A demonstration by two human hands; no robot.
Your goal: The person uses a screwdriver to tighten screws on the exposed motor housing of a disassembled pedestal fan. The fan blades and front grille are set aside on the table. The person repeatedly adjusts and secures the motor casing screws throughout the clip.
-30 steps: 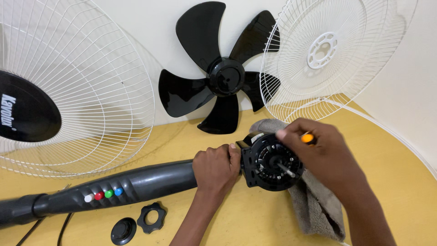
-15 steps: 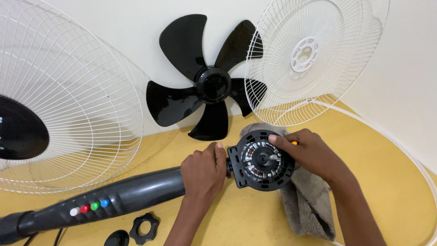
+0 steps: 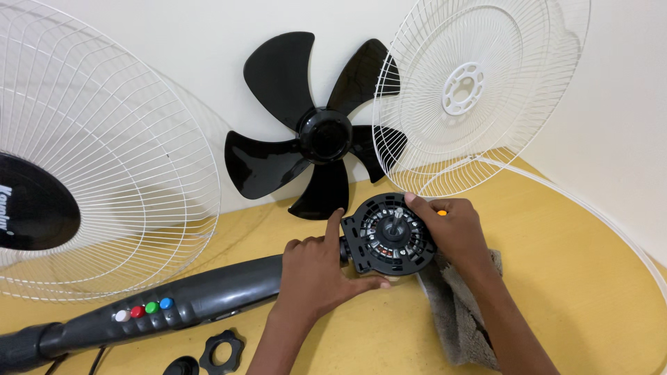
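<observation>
A black fan motor housing with a bare metal shaft lies on a yellow table, joined to a dark grey stand neck with coloured buttons. My left hand grips the neck just behind the motor, thumb up against the motor's left edge. My right hand cups the motor's right side and holds a small tool with an orange tip; its shaft is hidden. A grey cloth lies under my right wrist.
A black five-blade propeller leans on the wall. A white front grille with a black centre badge stands at left, and a white rear grille at right. A black ring nut and black cap lie near the front edge.
The motor face has turned up toward me. My right hand slid from the front of the motor to its right side, and the tool left the motor face.
</observation>
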